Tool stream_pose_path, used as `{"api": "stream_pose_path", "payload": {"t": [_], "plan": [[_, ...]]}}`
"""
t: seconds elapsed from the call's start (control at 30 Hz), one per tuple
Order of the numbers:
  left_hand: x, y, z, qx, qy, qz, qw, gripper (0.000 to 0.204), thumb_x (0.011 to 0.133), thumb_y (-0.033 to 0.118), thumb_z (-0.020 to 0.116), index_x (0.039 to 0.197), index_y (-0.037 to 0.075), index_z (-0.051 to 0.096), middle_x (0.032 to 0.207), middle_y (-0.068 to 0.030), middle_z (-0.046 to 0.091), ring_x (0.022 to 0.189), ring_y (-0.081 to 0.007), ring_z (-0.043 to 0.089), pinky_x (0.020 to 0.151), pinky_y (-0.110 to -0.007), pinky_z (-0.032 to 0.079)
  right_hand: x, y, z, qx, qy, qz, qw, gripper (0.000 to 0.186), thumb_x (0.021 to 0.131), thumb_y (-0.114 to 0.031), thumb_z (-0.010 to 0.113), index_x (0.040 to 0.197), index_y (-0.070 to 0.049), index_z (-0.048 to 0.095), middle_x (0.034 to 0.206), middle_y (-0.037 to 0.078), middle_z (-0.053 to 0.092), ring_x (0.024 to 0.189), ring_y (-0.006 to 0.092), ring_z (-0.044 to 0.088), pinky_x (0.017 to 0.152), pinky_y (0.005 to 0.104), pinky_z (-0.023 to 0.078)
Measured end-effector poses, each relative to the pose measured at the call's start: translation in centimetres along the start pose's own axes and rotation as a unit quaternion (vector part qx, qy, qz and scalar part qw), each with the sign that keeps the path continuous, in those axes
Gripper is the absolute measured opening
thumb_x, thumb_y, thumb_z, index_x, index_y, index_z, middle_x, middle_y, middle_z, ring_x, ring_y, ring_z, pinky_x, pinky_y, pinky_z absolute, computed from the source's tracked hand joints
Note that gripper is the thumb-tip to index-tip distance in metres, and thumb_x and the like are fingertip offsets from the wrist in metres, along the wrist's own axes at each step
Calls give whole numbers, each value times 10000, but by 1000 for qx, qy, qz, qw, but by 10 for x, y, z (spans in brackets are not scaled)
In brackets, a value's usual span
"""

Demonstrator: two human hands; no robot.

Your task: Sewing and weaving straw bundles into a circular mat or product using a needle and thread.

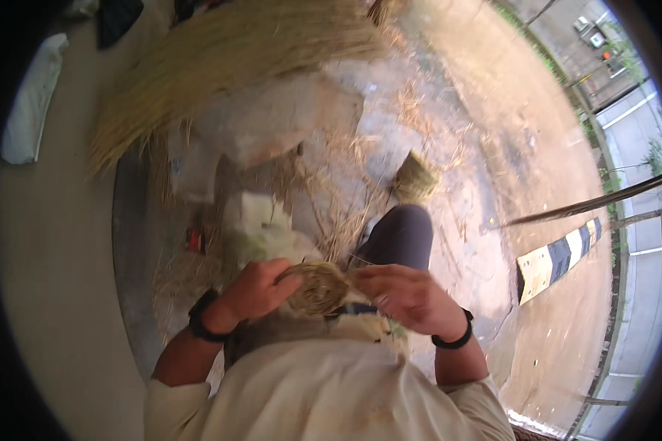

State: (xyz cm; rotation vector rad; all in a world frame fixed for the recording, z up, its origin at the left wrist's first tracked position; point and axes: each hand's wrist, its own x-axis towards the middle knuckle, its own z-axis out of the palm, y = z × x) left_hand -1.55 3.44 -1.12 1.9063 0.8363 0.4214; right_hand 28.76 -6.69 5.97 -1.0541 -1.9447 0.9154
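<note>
In front of my lap is a round coiled straw piece [318, 289], wound in rings like the base of a basket. My left hand [261, 290] is closed on its left edge, thumb lying over the coil. At the coil's right edge is my right hand [406, 295], somewhat blurred, its fingers drawn together. A thin line shows by those fingertips, but what they pinch is too small to make out. Beyond my knee, a small woven straw basket [417, 178] rests on the ground.
A large bundle of long straw [235, 62] lies across the far left. Loose stalks [338, 213] litter the ground ahead. Pale crumpled material [261, 224] and a small red object [196, 240] lie left of my knee. A black-and-white striped barrier [559, 259] stands at right.
</note>
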Motion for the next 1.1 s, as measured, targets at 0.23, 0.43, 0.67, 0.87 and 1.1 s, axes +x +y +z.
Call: {"api": "stream_pose_path", "payload": {"t": [0.23,0.43,0.67,0.87,1.1], "plan": [[-22,-62,-74,111,238,-69,962,265,999,236,623,929,-20,621,678,-205,565,585,-253,532,574,-412,451,-137,21,-121,-243,354,277,860,250,1081,-128,525,1191,35,679,888,50,680,750,98,572,640,261,463],[-80,-117,-148,194,369,-160,895,276,1030,213,564,929,-44,564,739,-191,570,673,-180,502,621,-411,448,-204,11,-151,22,615,280,737,227,1074,-163,584,1213,-14,686,715,-65,525,484,-11,335,410,196,222],[-93,-99,-148,215,369,-194,883,283,1030,230,568,962,-44,586,751,-201,587,675,-199,536,632,-408,454,-166,-8,-112,-80,522,300,794,209,1098,-197,536,1117,-50,683,666,-98,420,497,-2,309,431,221,226],[-48,-49,-67,144,269,-47,951,222,1000,208,618,1012,-12,646,781,-240,639,680,-362,639,640,-437,499,-15,-25,16,29,41,143,989,228,981,-16,629,1205,3,667,820,54,693,683,150,674,599,321,514],[-18,23,-26,89,184,-4,979,232,971,219,672,1082,16,685,851,-273,688,825,-403,746,671,-475,540,43,-18,79,-22,28,112,993,238,975,-86,663,1201,-12,670,977,206,717,794,360,734,673,406,573]]}}
